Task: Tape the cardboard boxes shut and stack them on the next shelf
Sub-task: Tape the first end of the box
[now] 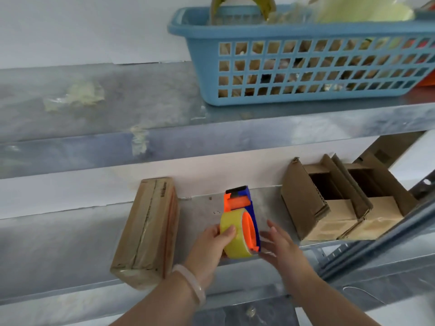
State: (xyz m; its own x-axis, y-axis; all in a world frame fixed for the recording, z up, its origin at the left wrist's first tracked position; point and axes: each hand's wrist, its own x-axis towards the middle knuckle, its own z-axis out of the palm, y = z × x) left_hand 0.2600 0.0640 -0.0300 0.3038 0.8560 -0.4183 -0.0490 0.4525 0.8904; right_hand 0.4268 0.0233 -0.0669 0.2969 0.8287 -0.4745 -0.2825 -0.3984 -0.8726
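Head view: left hand (211, 245) fingers (229, 231) curl round the tape dispenser (240, 228); right hand (281, 245) fingers spread, empty; best take its handle firmly before moving right of them to the open boxes (341, 203).

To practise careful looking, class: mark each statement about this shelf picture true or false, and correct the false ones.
1. The left hand holds the tape dispenser by its yellow roll. True.
2. The two boxes on the right are taped shut. False: their flaps stand up and their insides show.
3. The blue basket sits on the upper shelf, above the boxes. True.
4. The right hand grips the taped box. False: it is open beside the dispenser, and the taped box lies apart on the left, with no hand on it.
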